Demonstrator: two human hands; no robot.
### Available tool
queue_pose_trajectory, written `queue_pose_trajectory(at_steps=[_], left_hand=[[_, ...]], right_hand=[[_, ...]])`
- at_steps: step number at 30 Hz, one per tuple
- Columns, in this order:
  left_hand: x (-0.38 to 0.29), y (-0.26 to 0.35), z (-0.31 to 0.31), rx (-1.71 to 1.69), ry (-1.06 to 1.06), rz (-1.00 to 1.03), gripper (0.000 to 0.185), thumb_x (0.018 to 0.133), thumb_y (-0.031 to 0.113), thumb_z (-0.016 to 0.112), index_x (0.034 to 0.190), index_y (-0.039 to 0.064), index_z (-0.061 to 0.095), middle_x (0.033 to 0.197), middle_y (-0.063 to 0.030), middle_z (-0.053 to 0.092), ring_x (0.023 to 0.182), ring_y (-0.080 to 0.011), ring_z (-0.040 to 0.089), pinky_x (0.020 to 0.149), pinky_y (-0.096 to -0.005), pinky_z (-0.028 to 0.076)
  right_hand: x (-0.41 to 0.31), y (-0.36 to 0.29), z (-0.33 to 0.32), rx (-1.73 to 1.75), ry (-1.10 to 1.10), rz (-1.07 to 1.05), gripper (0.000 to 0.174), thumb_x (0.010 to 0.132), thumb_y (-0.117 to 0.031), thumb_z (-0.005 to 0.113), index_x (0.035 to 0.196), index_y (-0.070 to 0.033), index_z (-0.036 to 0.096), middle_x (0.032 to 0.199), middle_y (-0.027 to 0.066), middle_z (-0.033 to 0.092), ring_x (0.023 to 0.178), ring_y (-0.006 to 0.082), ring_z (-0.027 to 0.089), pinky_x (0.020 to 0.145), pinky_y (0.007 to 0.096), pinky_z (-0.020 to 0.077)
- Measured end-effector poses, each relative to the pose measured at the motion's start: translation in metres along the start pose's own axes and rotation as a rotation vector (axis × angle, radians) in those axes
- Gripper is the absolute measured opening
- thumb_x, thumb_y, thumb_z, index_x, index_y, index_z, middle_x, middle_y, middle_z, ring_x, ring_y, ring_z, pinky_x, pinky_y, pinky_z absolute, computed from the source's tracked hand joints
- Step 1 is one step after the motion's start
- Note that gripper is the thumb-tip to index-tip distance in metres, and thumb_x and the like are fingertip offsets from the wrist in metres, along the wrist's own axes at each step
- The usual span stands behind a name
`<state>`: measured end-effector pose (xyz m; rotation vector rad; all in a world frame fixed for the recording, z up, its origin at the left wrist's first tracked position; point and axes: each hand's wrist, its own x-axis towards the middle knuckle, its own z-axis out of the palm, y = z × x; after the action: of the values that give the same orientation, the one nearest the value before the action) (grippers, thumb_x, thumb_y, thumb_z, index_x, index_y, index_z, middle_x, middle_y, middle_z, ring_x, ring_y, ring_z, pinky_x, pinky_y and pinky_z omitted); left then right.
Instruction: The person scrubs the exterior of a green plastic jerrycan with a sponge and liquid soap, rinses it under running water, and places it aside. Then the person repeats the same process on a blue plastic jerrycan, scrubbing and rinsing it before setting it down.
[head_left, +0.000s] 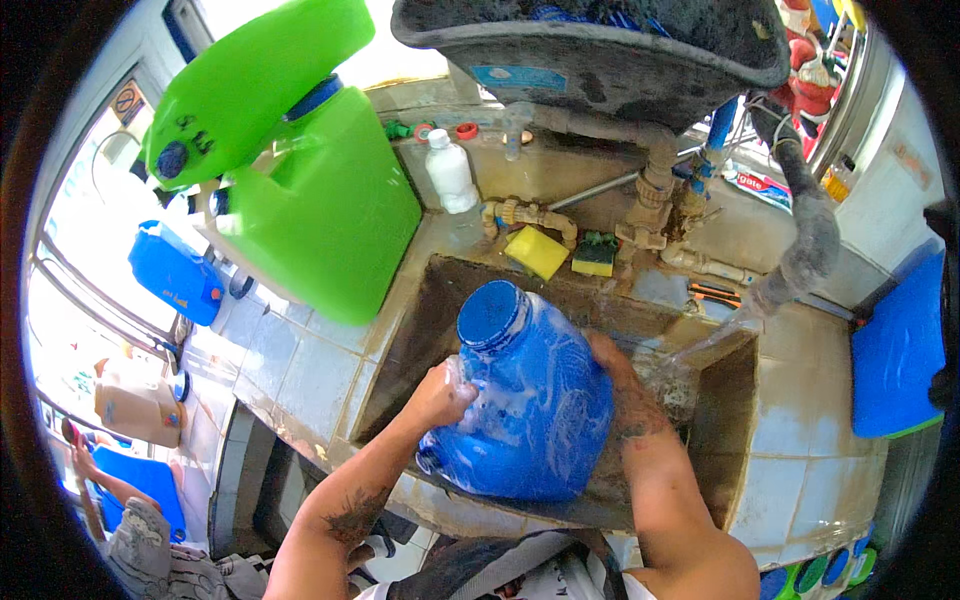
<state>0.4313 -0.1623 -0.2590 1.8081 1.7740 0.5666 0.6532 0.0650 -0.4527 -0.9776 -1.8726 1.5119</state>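
Observation:
A blue plastic water container (536, 420) with a wide blue screw cap (491, 313) stands tilted in the grimy sink basin (726, 420), streaked with white suds. My left hand (444, 394), foamy at the fingers, is closed at the container's left side below the neck, apparently on its handle. Against the opposite side lies my right hand (606, 352). Its fingers are hidden behind the container, so I cannot see whether they hold anything. Water streams into the basin from a grey hose (804, 240) on the right.
Large green containers (337, 202) are stacked left of the sink. Behind it are a white bottle (450, 172), a yellow sponge (537, 252), a green-and-yellow scouring sponge (595, 255) and pipes (651, 196). A black tub (592, 67) overhangs the back. Orange-handled pliers (714, 295) lie right. Another person's arm (112, 476) shows left.

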Motion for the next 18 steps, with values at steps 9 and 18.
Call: queue_pose_trajectory(at_steps=[9,18], left_hand=[[-0.004,0.035,0.021,-0.010,0.008,-0.144,0.028,0.085,0.020,0.060,0.074,-0.006,0.059,0.066,-0.0226,0.066,0.056,-0.0323,0.069,0.058,-0.0445,0.056],[-0.007,0.069,0.032,0.353,-0.024,0.208,0.019,0.080,0.011,0.059,0.084,-0.006,0.066,0.086,-0.0284,0.069,0.084,-0.0436,0.070,0.071,-0.0490,0.057]], right_hand=[[-0.110,-0.167,0.091,-0.688,0.719,-0.420,0.074,0.095,-0.037,0.059,0.141,0.015,0.036,0.144,0.0376,0.040,0.135,0.0513,0.039,0.113,0.0570,0.0313],[-0.092,-0.159,-0.044,-0.835,0.512,-0.408,0.045,0.100,-0.039,0.045,0.118,-0.003,0.064,0.108,0.0268,0.067,0.105,0.0430,0.064,0.090,0.0509,0.0492]])
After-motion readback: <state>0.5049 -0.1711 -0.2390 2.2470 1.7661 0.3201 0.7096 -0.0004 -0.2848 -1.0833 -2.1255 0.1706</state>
